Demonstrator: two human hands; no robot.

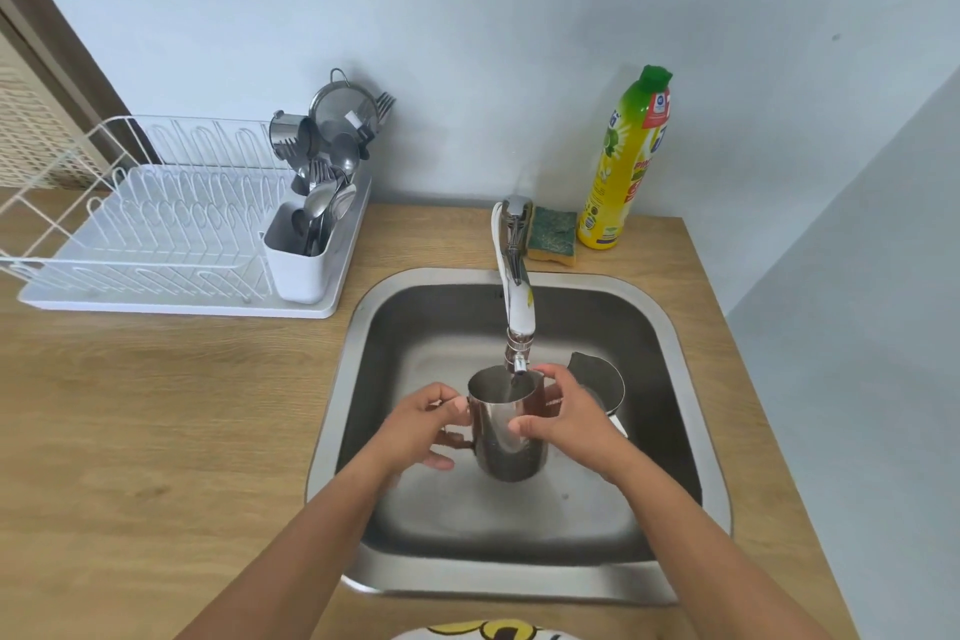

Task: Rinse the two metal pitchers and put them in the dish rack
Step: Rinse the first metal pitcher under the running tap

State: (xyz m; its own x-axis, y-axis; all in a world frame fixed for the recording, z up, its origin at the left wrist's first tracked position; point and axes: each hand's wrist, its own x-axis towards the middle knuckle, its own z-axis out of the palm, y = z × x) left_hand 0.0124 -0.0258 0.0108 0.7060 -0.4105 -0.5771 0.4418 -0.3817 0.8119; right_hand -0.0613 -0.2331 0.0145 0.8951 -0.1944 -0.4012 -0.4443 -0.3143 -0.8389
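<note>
A shiny metal pitcher (506,437) is held upright over the steel sink (691,421), right under the tap spout (517,327), and a thin stream of water runs into it. My left hand (423,424) grips its handle on the left side. My right hand (566,411) wraps around its body and rim on the right. A second metal pitcher (600,377) sits in the sink behind my right hand, partly hidden by it. The white wire dish rack (156,218) stands on the counter at the left.
A white cutlery holder (301,260) full of spoons and other metal utensils sits at the rack's right end. A green-and-yellow sponge (553,237) and a yellow dish-soap bottle (623,161) stand behind the sink by the wall. The wooden counter (156,431) surrounds the sink.
</note>
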